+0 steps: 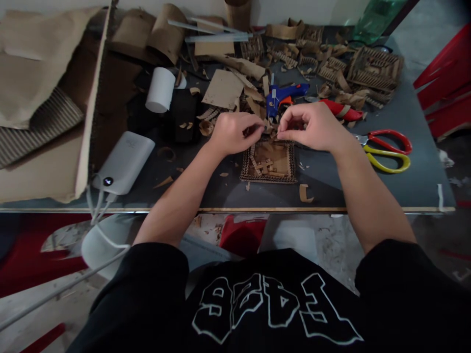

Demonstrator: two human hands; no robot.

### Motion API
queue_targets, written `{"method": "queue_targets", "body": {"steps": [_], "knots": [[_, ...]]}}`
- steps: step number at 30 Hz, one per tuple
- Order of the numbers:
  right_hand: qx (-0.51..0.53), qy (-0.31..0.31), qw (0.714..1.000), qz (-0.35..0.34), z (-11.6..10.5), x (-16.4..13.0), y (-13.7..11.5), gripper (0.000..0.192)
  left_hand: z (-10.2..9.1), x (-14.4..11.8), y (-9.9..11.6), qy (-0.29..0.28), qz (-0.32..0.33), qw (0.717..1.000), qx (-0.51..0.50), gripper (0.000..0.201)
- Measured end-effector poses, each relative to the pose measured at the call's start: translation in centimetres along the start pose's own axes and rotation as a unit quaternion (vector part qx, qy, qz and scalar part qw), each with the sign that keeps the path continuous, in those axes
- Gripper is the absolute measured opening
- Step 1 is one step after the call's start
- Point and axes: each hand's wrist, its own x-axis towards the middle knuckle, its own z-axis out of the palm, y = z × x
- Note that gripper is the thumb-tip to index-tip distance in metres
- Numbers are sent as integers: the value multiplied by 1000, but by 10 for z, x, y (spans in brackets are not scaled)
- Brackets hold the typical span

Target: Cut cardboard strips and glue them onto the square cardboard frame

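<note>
I am leaning over the worktop (368, 191), where a square cardboard panel (268, 162) is lying just beneath my hands. My left hand (233, 133) and right hand (312, 126) are pinching together on what seems a small cardboard strip (270, 131). Beyond them, a blue glue gun (281, 95) is lying.

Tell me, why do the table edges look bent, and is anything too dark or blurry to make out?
Head view: the wide lens bows the table edge; light is dim and even, with no glare; the small cardboard piece between left hand and right hand is too shaded to read; the scissors stay sharp.
</note>
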Motion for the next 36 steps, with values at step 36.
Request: {"method": "queue_targets", "body": {"steps": [36], "knots": [[-204, 194, 946, 161, -52, -50, -9, 16, 27, 10, 12, 66, -175, 943, -275, 54]]}}
